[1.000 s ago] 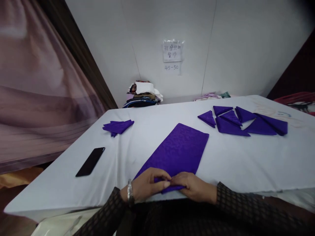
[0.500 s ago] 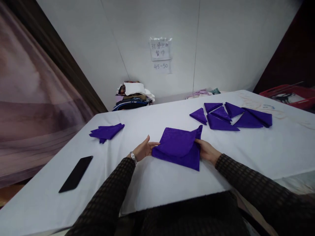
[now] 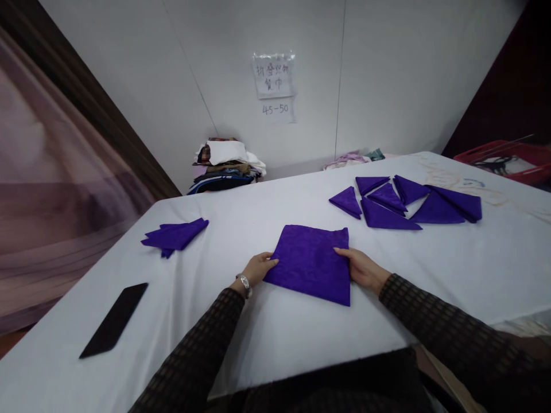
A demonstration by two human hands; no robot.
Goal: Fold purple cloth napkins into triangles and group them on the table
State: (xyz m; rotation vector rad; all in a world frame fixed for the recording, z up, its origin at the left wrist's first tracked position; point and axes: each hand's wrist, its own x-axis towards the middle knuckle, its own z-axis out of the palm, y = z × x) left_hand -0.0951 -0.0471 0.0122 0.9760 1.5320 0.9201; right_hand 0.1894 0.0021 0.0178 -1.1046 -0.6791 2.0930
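A purple napkin (image 3: 310, 261), folded to a rough square, lies on the white-covered table in front of me. My left hand (image 3: 260, 268) pinches its left edge, thumb on top and the other fingers partly hidden. On the opposite side my right hand (image 3: 361, 267) grips the right edge, thumb over the cloth and fingers underneath. Off to the left rests a purple napkin folded into a pleated, pointed shape (image 3: 175, 235). Several purple napkins folded into triangles (image 3: 390, 213) are grouped at the back right.
A dark flat slab (image 3: 115, 321) lies at the table's left. Behind the table (image 3: 241, 218) are a stack of folded clothes (image 3: 226, 166) and more cloth (image 3: 348, 160). A red basket (image 3: 516, 160) stands far right. Paper signs (image 3: 275, 86) hang on the wall; a curtain (image 3: 64, 189) drapes at left.
The napkin's raised upper layer has come down flat, and its right edge now lines up. My left fingers have closed on the left edge; my right thumb now lies on top.
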